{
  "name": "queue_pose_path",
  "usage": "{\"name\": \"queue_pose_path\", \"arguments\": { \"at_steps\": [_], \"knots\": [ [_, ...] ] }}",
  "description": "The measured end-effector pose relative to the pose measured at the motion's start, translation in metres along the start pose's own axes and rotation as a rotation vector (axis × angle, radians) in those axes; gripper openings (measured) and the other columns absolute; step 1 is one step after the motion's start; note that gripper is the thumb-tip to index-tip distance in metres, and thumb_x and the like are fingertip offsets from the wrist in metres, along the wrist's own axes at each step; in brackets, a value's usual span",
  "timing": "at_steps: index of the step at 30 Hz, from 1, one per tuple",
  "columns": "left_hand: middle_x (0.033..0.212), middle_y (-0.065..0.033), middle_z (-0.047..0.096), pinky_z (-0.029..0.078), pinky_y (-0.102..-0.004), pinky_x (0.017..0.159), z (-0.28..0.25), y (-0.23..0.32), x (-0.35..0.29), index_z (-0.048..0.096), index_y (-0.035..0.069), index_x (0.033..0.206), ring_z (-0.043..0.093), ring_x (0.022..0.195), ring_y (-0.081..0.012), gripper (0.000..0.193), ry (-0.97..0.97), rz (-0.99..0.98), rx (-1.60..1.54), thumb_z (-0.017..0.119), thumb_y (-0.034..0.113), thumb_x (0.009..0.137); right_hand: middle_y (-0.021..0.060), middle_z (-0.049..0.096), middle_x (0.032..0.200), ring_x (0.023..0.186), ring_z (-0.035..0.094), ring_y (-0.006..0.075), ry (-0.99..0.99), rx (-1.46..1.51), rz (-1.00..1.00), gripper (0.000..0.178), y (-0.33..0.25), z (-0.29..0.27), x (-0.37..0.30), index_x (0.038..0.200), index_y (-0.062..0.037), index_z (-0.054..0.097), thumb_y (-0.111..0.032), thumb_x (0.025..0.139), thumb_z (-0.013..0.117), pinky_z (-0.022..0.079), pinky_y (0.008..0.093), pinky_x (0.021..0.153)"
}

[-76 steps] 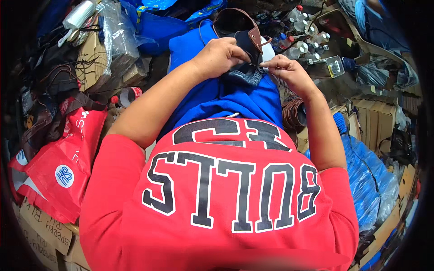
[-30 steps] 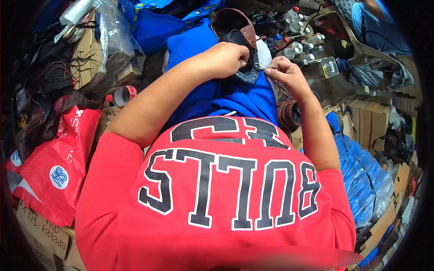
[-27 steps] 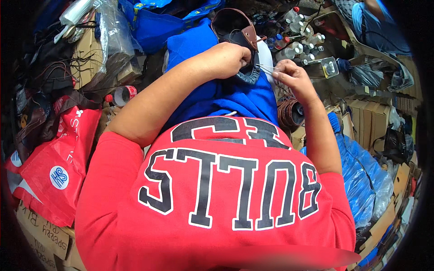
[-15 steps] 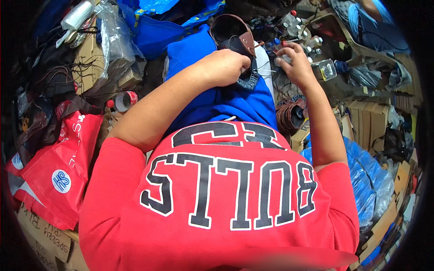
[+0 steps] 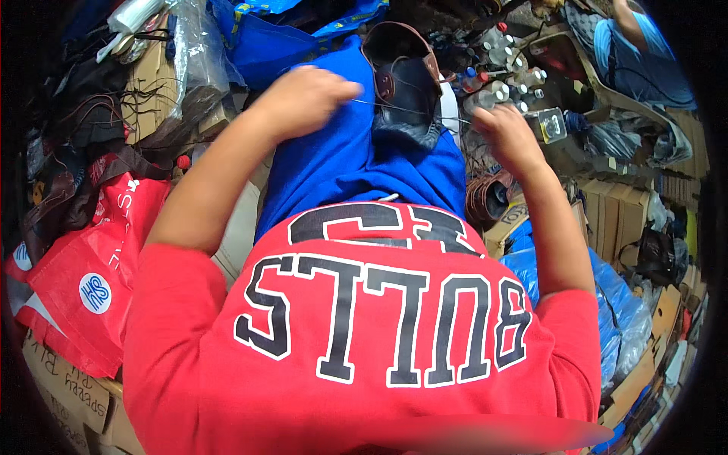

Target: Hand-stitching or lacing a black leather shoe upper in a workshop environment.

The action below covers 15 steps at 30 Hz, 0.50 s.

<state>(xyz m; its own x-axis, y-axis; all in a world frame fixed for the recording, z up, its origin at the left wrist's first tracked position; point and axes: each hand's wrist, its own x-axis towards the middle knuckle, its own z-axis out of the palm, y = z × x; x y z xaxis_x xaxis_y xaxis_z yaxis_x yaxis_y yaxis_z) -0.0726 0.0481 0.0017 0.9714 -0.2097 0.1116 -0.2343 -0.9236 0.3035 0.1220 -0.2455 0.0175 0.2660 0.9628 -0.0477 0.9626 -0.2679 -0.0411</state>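
Note:
A brown and dark shoe [image 5: 409,80] rests on my lap between my legs, its opening turned up. A thin thread [image 5: 452,119] runs out of the shoe's two sides toward my hands. My left hand [image 5: 307,102] is off to the left of the shoe, fingers closed at the thread's left end and somewhat blurred by motion. On the other side my right hand [image 5: 509,135] pinches the thread's right end, close to the plastic bottles. Both hands are clear of the shoe itself. Whether a needle or hook is in either hand is too small to make out.
Small bottles [image 5: 485,98] stand close beyond my right hand. A blue bag [image 5: 265,42] lies ahead, a red bag [image 5: 91,265] to my left. Cardboard boxes [image 5: 614,212] and blue plastic wrap [image 5: 614,303] fill the right. At upper right shows another person's arm [image 5: 628,26].
My left hand has pulled away from the shoe to the left, and the thread now stretches across. My right hand has dropped slightly from beside the bottle caps and closed.

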Motion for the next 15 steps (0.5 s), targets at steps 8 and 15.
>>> {"name": "queue_pose_path", "arguments": {
  "at_steps": [8,15],
  "knots": [
    [0.085,-0.0059,0.062,0.046,-0.0249,0.075,-0.072,0.039,0.007,0.065,0.002,0.086,0.057,0.081,-0.0102,0.006,0.416,-0.079,-1.106,0.065,0.007,0.084,0.0059,0.063,0.091,0.084,0.059,0.013,0.473,1.72,0.24,0.018,0.003,-0.028,0.019,0.095,0.0005,0.063,-0.016,0.089,0.062,0.046,0.026,0.078],
    [0.088,-0.0074,0.062,0.048,-0.0307,0.075,-0.033,0.089,0.016,0.059,-0.001,0.091,0.059,0.081,-0.0163,0.02,-0.255,-0.126,-1.431,0.055,0.018,0.093,0.003,0.059,0.083,0.072,0.051,0.0097,-0.167,1.539,0.1,0.018,-0.055,-0.047,0.033,0.088,-0.0026,0.058,-0.021,0.089,0.062,0.042,0.0246,0.066]
  ]
}}
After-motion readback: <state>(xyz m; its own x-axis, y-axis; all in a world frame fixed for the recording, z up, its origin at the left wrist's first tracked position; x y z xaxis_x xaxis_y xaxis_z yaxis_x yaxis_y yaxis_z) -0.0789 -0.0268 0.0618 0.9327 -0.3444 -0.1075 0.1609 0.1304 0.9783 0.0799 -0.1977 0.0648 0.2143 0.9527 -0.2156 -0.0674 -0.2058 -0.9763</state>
